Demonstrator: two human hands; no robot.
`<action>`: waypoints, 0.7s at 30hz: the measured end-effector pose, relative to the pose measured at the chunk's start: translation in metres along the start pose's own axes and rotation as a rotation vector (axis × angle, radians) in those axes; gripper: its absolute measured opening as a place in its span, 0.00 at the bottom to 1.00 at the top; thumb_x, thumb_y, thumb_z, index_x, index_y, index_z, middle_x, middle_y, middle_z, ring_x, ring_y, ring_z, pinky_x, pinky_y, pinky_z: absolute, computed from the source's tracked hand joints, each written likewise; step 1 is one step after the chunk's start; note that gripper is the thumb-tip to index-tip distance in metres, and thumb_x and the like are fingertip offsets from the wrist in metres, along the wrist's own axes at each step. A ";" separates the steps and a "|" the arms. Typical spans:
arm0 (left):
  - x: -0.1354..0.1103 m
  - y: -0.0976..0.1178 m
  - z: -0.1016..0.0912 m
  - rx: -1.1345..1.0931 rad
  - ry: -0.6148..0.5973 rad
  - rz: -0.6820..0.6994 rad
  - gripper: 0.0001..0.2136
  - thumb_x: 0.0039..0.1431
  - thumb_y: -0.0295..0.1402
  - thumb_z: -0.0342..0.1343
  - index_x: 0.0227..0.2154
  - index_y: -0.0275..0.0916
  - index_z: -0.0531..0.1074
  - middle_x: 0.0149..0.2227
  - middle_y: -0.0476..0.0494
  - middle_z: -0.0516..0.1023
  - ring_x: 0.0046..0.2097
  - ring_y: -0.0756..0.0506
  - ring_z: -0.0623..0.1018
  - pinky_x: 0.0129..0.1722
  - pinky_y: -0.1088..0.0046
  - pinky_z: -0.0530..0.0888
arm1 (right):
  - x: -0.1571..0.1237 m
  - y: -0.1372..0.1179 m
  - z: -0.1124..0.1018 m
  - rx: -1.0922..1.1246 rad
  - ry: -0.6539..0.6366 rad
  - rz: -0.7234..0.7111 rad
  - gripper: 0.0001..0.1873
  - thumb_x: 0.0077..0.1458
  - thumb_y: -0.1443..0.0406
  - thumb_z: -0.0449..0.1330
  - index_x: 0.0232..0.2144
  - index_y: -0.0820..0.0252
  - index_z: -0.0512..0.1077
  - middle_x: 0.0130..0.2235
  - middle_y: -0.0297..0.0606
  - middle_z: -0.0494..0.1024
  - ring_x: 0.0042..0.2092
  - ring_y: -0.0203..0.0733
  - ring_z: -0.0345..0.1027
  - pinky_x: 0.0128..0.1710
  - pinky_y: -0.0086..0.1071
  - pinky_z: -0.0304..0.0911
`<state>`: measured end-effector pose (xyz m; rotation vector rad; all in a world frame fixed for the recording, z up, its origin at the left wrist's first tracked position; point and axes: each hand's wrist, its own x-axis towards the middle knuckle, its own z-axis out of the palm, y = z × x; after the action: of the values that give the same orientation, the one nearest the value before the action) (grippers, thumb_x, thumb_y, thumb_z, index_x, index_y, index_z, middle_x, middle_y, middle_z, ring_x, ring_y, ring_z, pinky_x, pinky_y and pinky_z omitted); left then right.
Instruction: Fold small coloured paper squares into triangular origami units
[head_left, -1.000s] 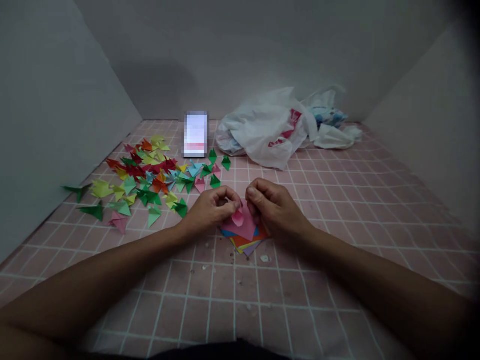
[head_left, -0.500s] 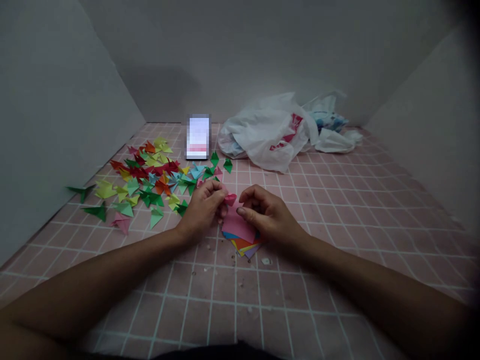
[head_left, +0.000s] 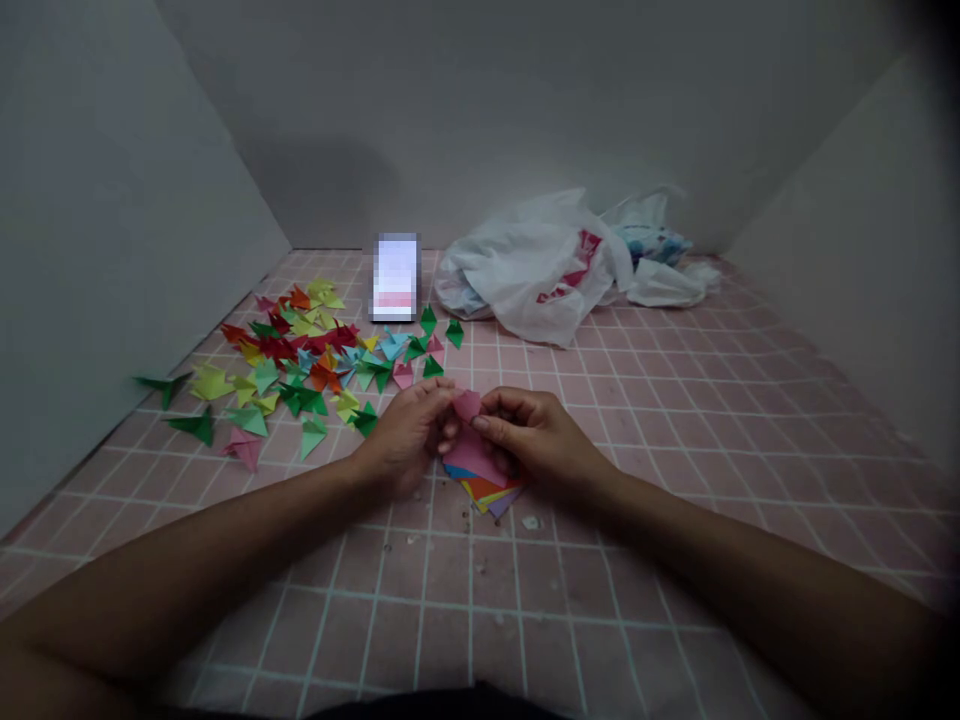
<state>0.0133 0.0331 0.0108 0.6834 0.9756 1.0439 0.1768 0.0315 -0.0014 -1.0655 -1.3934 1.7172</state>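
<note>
My left hand (head_left: 409, 430) and my right hand (head_left: 525, 432) meet over the pink tiled floor. Both pinch a small folded pink paper (head_left: 466, 404) between their fingertips. Just below the hands lies a small stack of coloured paper squares (head_left: 484, 485) with a pink sheet on top. To the left a spread of folded paper triangles (head_left: 300, 360) in green, yellow, red, orange, blue and pink covers the tiles.
A phone with a lit screen (head_left: 395, 277) stands upright behind the triangles. White plastic bags (head_left: 547, 265) lie crumpled at the back right. Grey walls close in on the left, back and right. Small crumbs (head_left: 530, 521) dot the tiles near the stack.
The pink piece was lifted off the stack by my left hand, and my right hand came back up to pinch it too. The camera view shifted slightly.
</note>
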 end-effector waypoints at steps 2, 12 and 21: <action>0.000 0.000 0.000 0.003 -0.007 0.005 0.09 0.46 0.31 0.62 0.29 0.37 0.67 0.19 0.56 0.67 0.18 0.56 0.64 0.14 0.84 0.60 | 0.000 0.000 0.000 0.044 -0.003 0.034 0.12 0.52 0.57 0.64 0.31 0.58 0.69 0.19 0.26 0.68 0.19 0.31 0.58 0.18 0.26 0.55; 0.004 -0.007 -0.007 0.082 -0.087 0.067 0.10 0.51 0.33 0.63 0.32 0.38 0.67 0.19 0.56 0.69 0.19 0.55 0.67 0.16 0.82 0.65 | 0.001 0.004 0.002 0.071 0.050 0.005 0.11 0.50 0.59 0.65 0.28 0.58 0.68 0.19 0.26 0.68 0.18 0.30 0.59 0.17 0.25 0.56; 0.005 -0.005 -0.010 0.128 -0.166 0.116 0.10 0.52 0.33 0.64 0.32 0.38 0.68 0.22 0.56 0.71 0.21 0.55 0.71 0.21 0.80 0.69 | 0.000 0.006 0.002 -0.045 0.099 -0.126 0.08 0.51 0.61 0.63 0.28 0.58 0.69 0.23 0.28 0.69 0.22 0.31 0.60 0.20 0.26 0.57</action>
<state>0.0074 0.0364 0.0011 0.9271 0.8720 1.0146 0.1749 0.0299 -0.0073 -1.0496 -1.4111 1.5299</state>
